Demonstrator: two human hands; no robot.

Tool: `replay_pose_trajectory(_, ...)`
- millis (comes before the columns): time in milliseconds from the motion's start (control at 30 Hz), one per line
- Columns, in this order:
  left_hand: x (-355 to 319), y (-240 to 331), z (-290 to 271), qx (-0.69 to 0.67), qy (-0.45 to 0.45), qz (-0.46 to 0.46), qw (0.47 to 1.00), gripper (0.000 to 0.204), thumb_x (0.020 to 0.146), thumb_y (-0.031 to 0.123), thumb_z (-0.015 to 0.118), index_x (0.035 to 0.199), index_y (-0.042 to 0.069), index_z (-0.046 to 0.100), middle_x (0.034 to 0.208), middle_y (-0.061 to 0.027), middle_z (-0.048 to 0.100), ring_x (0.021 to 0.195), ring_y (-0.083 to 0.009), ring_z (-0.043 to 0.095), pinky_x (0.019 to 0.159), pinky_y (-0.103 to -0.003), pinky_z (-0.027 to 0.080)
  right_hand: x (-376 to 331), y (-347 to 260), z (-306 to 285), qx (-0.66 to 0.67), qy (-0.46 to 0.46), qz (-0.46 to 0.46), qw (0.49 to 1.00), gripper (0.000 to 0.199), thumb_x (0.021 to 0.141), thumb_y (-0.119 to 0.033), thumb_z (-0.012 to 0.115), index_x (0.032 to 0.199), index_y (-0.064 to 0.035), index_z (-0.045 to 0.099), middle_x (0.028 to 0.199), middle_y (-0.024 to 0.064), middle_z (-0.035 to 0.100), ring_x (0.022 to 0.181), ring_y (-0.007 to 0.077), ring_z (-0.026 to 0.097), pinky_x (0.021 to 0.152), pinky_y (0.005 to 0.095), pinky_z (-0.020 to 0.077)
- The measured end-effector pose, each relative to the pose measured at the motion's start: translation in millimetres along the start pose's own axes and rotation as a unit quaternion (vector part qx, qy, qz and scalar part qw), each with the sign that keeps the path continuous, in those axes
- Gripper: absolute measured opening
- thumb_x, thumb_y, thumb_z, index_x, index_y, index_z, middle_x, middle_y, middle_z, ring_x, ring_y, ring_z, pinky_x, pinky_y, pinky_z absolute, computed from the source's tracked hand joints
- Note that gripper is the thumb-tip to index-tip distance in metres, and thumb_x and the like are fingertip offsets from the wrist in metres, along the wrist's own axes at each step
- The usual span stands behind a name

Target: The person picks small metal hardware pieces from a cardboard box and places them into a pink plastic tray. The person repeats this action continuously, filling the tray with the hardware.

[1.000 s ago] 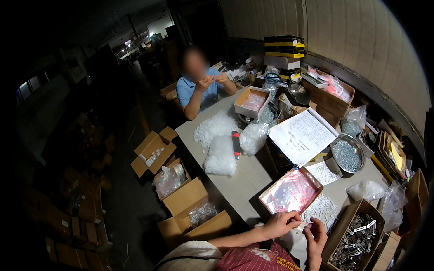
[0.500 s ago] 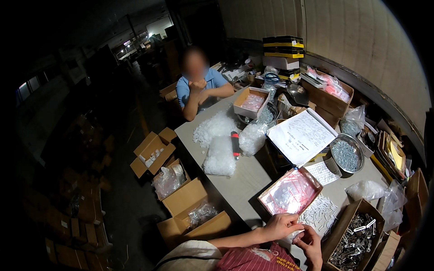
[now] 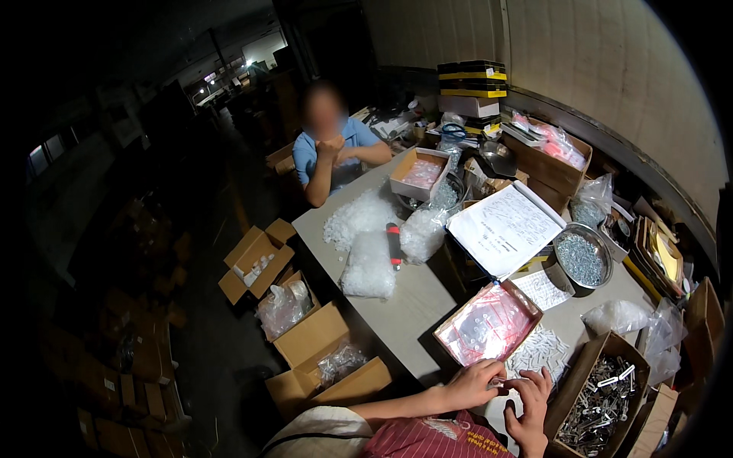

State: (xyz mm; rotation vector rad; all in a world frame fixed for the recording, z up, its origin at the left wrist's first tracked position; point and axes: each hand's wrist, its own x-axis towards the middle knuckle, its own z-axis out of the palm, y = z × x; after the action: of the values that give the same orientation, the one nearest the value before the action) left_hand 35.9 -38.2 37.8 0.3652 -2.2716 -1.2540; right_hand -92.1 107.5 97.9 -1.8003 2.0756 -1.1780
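The step in hand appears to be fine fingertip handling of a small pale piece [image 3: 498,382], in the lower right of the frame; its exact form is too small to tell. The left hand [image 3: 469,386] seems to have it in a narrow pinch; the right hand [image 3: 530,412] is spread, thumb and forefinger apart, with a fingertip close to the piece; whether that fingertip touches it I cannot tell. As a judgement, the next move calls for a steady left pinch while the right thumb and forefinger line up on the piece; a loose grip could drop it among the white pieces [image 3: 540,353] that lie just beyond the hands.

As for pose, the left forearm [image 3: 401,404] runs from the lower centre toward the right, the wrist fairly level and the knuckles uppermost; the right hand rises from the lower edge, fingers pointing up and leftward, one of them lifted. Just above the left hand sits a shallow box [image 3: 448,349] of clear, red-edged bags [image 3: 490,322]; at the right hand's outer side stands a brown carton [image 3: 573,382] full of metal pieces [image 3: 608,397].
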Motion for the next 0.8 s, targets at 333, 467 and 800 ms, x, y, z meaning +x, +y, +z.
replay_pose_trajectory(333, 0.3, 15.2, -5.0, 0.147, 0.038, 0.085, 0.985, 0.050, 0.067, -0.004, 0.066, 0.117, -0.002, 0.057, 0.127, -0.0191, 0.054, 0.131, -0.0424, 0.045, 0.108, -0.054, 0.038, -22.2, 17.1, 6.7, -0.010, -0.139, 0.042, 0.989, 0.057, 0.061, -0.025, 0.068, 0.116, -0.0126, 0.070, 0.144, 0.0125, 0.053, 0.151, 0.0429, 0.024, 0.123, 0.0644, 0.0026)
replay_pose_trajectory(467, 4.7, -6.3, -3.4, 0.149, -0.060, 0.130, 0.978, 0.042, 0.063, -0.004, 0.066, 0.104, -0.001, 0.056, 0.116, -0.0179, 0.055, 0.118, -0.0381, 0.051, 0.104, -0.048, 0.039, -23.0, 18.8, 11.6, 0.085, -0.193, 0.055, 0.976, 0.068, 0.062, -0.027, 0.071, 0.128, -0.0125, 0.066, 0.147, 0.0131, 0.051, 0.153, 0.0450, 0.019, 0.121, 0.0666, -0.0055)
replay_pose_trajectory(800, 2.0, -9.3, -5.0, 0.093, -0.106, 0.144, 0.979, 0.041, 0.064, -0.003, 0.069, 0.103, 0.001, 0.057, 0.107, -0.0159, 0.057, 0.111, -0.0362, 0.055, 0.101, -0.045, 0.042, -22.3, 14.9, 3.8, 0.046, -0.214, 0.063, 0.974, 0.057, 0.064, -0.025, 0.069, 0.120, -0.0206, 0.076, 0.149, 0.0087, 0.056, 0.155, 0.0459, 0.014, 0.120, 0.0669, -0.0124)
